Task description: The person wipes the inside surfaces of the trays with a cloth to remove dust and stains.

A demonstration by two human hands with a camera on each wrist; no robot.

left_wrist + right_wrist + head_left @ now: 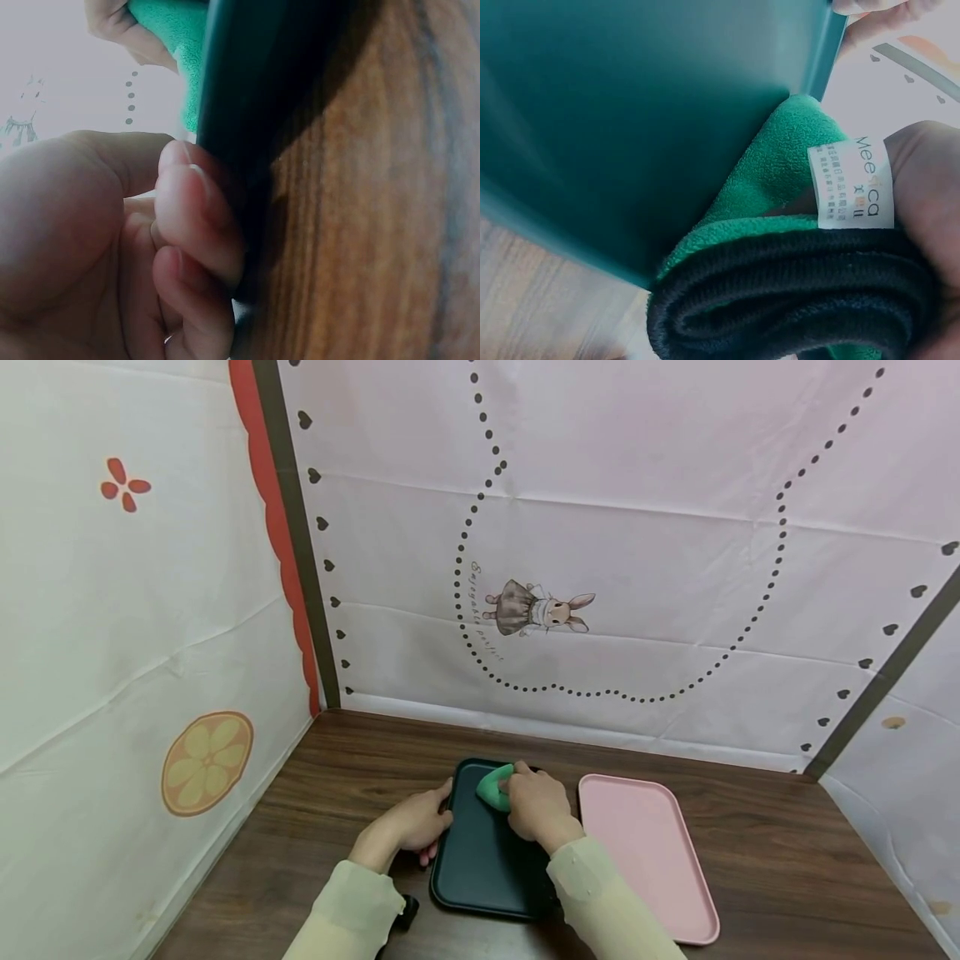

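A dark green rectangular tray [487, 868] lies on the wooden table. My left hand [416, 821] holds its left rim, thumb on the upper edge; in the left wrist view the curled fingers [196, 221] lie against the tray's side. My right hand [538, 802] grips a folded green cloth [492, 787] against the tray's surface near the far end. Close up in the right wrist view, the fuzzy cloth [780, 157] has a dark edge and a white printed label [853, 184]. The right fingertips are partly hidden by the cloth.
A pink tray [645, 852] lies just right of the green one, beside my right forearm. Printed fabric walls [600, 543] stand behind and at the sides of the wooden table [780, 860]. A small black object [407, 912] is by my left sleeve.
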